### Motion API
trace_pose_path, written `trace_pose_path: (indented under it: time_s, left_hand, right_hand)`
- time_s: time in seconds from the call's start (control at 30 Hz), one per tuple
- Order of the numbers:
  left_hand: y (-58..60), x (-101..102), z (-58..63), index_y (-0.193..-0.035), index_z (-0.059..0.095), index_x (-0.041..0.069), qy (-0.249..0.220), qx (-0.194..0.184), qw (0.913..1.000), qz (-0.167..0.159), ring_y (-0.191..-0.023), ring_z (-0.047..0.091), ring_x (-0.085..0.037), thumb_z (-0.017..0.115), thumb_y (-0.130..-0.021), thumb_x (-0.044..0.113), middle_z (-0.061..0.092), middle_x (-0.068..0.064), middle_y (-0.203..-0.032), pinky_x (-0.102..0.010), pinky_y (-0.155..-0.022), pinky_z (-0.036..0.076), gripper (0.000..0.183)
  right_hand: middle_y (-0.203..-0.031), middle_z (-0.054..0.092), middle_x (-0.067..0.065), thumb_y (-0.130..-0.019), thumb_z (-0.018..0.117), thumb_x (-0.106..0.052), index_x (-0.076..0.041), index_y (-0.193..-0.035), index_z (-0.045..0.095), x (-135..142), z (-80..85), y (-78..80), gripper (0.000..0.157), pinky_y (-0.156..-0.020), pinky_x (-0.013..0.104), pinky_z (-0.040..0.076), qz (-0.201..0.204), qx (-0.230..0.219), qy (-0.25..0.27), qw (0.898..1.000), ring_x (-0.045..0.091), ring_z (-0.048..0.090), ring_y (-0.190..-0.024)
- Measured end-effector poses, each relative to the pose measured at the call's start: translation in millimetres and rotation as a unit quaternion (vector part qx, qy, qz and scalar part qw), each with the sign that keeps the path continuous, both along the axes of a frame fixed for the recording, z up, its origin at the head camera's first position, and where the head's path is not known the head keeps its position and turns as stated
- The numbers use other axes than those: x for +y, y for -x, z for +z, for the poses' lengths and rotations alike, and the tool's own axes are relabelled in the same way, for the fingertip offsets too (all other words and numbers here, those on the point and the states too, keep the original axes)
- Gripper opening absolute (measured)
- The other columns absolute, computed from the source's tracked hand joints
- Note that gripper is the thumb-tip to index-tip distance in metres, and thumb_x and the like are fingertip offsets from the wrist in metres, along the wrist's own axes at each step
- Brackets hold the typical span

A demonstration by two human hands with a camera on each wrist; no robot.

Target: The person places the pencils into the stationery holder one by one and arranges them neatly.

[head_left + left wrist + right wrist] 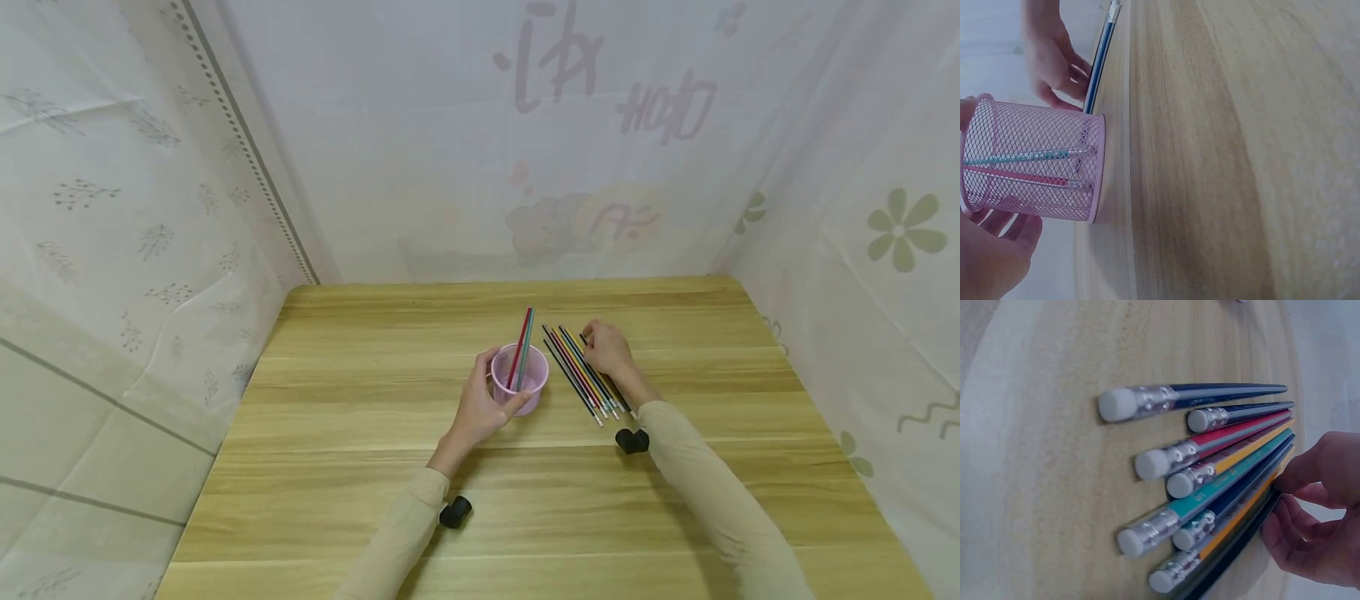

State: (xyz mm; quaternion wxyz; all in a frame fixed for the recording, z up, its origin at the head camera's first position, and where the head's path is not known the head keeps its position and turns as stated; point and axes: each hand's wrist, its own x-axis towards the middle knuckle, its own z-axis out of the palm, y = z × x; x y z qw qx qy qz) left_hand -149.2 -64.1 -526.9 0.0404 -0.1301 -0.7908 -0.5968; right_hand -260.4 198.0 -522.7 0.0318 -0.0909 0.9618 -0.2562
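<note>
My left hand [483,404] grips a pink mesh pencil cup [1035,128] around its side, fingers and thumb near the rim. Inside lean a red pencil [1038,179] and a teal pencil [1041,156], their eraser ends down at the bottom. The cup is tilted a little over the table. To its right lies a row of several pencils [570,363], eraser ends toward me. At that row's right side my right hand [609,348] pinches the far end of a dark pencil [1229,555] between thumb and fingers. Next to it lies a yellow pencil [1232,526].
Everything stands on a wood-grain table [337,400]. A patterned white curtain [420,167] hangs behind the far edge, with more cloth along both sides. Black wrist cameras [455,512] sit beneath both forearms, close over the tabletop.
</note>
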Motion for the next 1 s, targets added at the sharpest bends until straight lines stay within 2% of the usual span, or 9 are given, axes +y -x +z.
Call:
trace_pose_path:
  time_s: [0.17, 0.23, 0.33, 0.47, 0.53, 0.6, 0.8, 0.9, 1.0]
  left_hand:
    - [-0.3, 0.9, 0.3, -0.151, 0.034, 0.003, 0.000, -0.008, 1.0000, 0.001, -0.133, 0.053, -0.035, 0.086, -0.080, 0.021, 0.051, -0.019, -0.143, -0.046, -0.113, 0.047, 0.089]
    - [-0.7, 1.1, 0.4, -0.151, 0.034, 0.003, 0.002, -0.012, 0.9999, 0.000, -0.134, 0.052, -0.034, 0.086, -0.080, 0.020, 0.051, -0.019, -0.143, -0.045, -0.113, 0.047, 0.090]
    - [-0.7, 1.0, 0.3, -0.151, 0.034, 0.003, 0.005, -0.015, 0.9999, 0.000, -0.134, 0.052, -0.033, 0.086, -0.080, 0.021, 0.052, -0.018, -0.143, -0.043, -0.113, 0.047, 0.090]
    - [-0.3, 0.7, 0.6, -0.151, 0.034, 0.003, 0.003, -0.010, 0.9999, 0.002, -0.134, 0.053, -0.033, 0.085, -0.080, 0.021, 0.052, -0.018, -0.143, -0.044, -0.113, 0.047, 0.089]
    - [-0.2, 0.7, 1.0, -0.150, 0.034, 0.003, 0.002, -0.007, 1.0000, 0.003, -0.133, 0.053, -0.033, 0.085, -0.080, 0.021, 0.052, -0.018, -0.143, -0.044, -0.113, 0.047, 0.089]
    - [-0.3, 0.8, 1.3, -0.150, 0.035, 0.003, 0.003, -0.005, 1.0000, 0.003, -0.133, 0.053, -0.033, 0.085, -0.080, 0.020, 0.052, -0.018, -0.143, -0.044, -0.113, 0.047, 0.089]
    - [-0.3, 1.3, 1.5, -0.151, 0.034, 0.002, 0.006, -0.004, 1.0000, 0.003, -0.133, 0.053, -0.034, 0.085, -0.080, 0.020, 0.052, -0.019, -0.143, -0.045, -0.113, 0.047, 0.088]
    - [0.0, 1.0, 1.2, -0.151, 0.034, 0.003, 0.009, -0.004, 0.9999, 0.003, -0.134, 0.053, -0.033, 0.085, -0.080, 0.021, 0.052, -0.018, -0.144, -0.045, -0.113, 0.047, 0.089]
    - [0.1, 0.5, 1.4, -0.151, 0.034, 0.003, 0.009, -0.003, 0.9999, 0.003, -0.134, 0.053, -0.033, 0.085, -0.080, 0.020, 0.052, -0.017, -0.144, -0.045, -0.113, 0.046, 0.089]
  right_hand:
    - [-0.101, 0.068, 0.025, -0.087, 0.057, 0.001, 0.008, -0.115, 0.059, -1.7, 3.4, -1.4, 0.029, -0.082, 0.052, 0.055, 0.019, -0.001, -0.035, 0.999, 0.038, 0.063, -0.091]
    - [-0.103, 0.068, 0.026, -0.089, 0.057, 0.001, 0.008, -0.116, 0.058, -2.3, 5.8, -2.5, 0.028, -0.082, 0.053, 0.055, 0.020, 0.000, -0.031, 0.999, 0.039, 0.063, -0.093]
    - [-0.098, 0.068, 0.025, -0.089, 0.057, 0.002, 0.009, -0.119, 0.057, -4.7, 14.3, -3.1, 0.031, -0.074, 0.048, 0.055, 0.024, 0.012, -0.015, 1.000, 0.035, 0.064, -0.085]
    - [-0.086, 0.065, 0.019, -0.089, 0.056, 0.003, 0.009, -0.124, 0.055, -11.6, 36.4, -2.5, 0.036, -0.061, 0.035, 0.047, 0.026, 0.024, 0.026, 0.999, 0.025, 0.057, -0.068]
    - [-0.085, 0.063, 0.017, -0.089, 0.055, 0.002, 0.008, -0.126, 0.055, -15.7, 48.7, -2.6, 0.038, -0.061, 0.032, 0.044, 0.024, 0.034, 0.046, 0.998, 0.023, 0.054, -0.067]
    - [-0.086, 0.061, 0.016, -0.087, 0.053, 0.000, 0.008, -0.127, 0.055, -19.2, 59.4, -2.3, 0.040, -0.062, 0.033, 0.043, 0.023, 0.048, 0.062, 0.997, 0.024, 0.055, -0.069]
    - [-0.090, 0.064, 0.020, -0.086, 0.054, 0.000, 0.006, -0.125, 0.057, -31.2, 88.8, -4.8, 0.039, -0.072, 0.043, 0.054, 0.017, 0.109, 0.113, 0.987, 0.034, 0.065, -0.081]
    - [-0.094, 0.063, 0.019, -0.088, 0.054, -0.001, 0.004, -0.126, 0.055, -37.7, 104.7, -8.2, 0.038, -0.074, 0.044, 0.055, 0.006, 0.109, 0.149, 0.983, 0.034, 0.067, -0.085]
    - [-0.096, 0.063, 0.017, -0.090, 0.054, -0.003, 0.001, -0.127, 0.055, -43.9, 118.1, -10.6, 0.038, -0.072, 0.039, 0.055, -0.010, 0.106, 0.186, 0.977, 0.032, 0.067, -0.086]
